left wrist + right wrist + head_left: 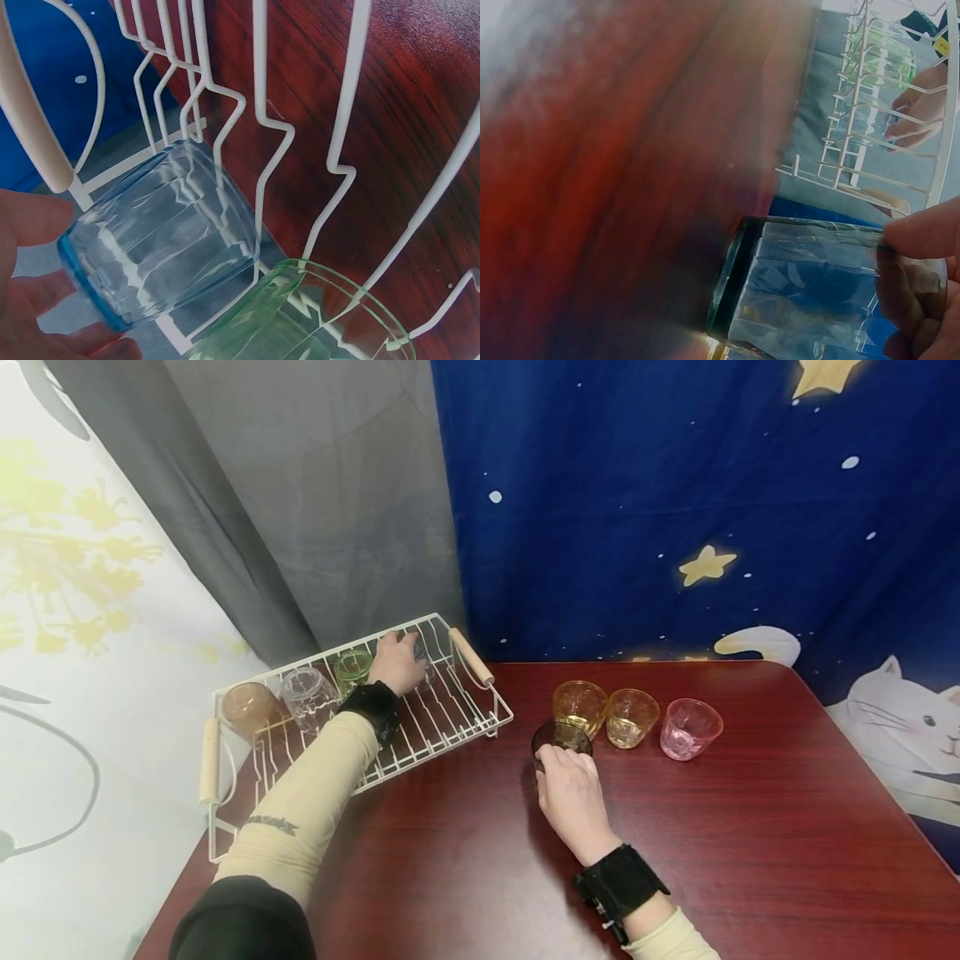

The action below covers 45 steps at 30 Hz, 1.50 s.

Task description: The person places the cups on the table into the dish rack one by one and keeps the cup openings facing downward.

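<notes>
In the head view my left hand [397, 662] is over the far right of the white wire rack [431, 745]. Its fingers are spread about the base of an upside-down clear blue glass [161, 232], fingertips right at the blue edge. A green glass [300, 315] stands beside it in the rack. On the table my right hand [573, 793] holds a smoky dark glass [802, 281] at its rim, thumb on one side and fingers seen through the wall. Just beyond it is an amber glass [581, 700].
A yellow glass [632, 718] and a pink glass [690, 729] stand upright to the right on the red-brown table [795, 827]. Left in the rack are a clear glass [307, 693] and a brown glass [253, 708]. Wooden handles [471, 656] cap its ends; curtains [585, 527] hang behind.
</notes>
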{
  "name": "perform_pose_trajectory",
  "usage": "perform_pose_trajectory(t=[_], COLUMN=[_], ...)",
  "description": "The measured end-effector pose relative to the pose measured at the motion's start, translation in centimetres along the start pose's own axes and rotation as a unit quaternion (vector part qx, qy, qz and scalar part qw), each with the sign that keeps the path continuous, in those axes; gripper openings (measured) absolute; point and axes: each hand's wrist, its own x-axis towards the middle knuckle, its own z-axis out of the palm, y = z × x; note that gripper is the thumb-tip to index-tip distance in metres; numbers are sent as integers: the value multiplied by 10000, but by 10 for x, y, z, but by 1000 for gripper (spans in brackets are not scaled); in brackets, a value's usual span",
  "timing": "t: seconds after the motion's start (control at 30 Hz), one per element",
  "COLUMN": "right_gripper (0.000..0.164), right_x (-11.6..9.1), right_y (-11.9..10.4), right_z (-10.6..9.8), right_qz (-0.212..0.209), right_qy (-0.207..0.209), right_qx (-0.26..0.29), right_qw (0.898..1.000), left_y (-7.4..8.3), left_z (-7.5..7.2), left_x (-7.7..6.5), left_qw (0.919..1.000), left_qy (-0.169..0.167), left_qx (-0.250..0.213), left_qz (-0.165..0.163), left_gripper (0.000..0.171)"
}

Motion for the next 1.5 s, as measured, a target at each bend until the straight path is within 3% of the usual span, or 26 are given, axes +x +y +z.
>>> perform_pose_trajectory(t=[0.53,0.93,1.27,1.5], right_gripper=[24,26,25,22], right_x=[-1,-4,1,2], right_y=[2,10,4,0], right_z=[-9,-18,-33,-42], right_qz=[-91,-245,427,1038], right_qy=[-47,173,339,532], right_qx=[152,361,1288,1844], right_qw=[9998,9989,9902,9759], left_y=[15,31,50,60], left_z=[-29,-40,-43,-31], left_x=[-29,-62,-90,-113], left_qw=[9997,9950,9879,9831], left_qy=[54,4,-24,-116], left_qx=[-84,-465,-767,-935], left_qz=[222,880,1349,1570], left_gripper=[59,57,54,51])
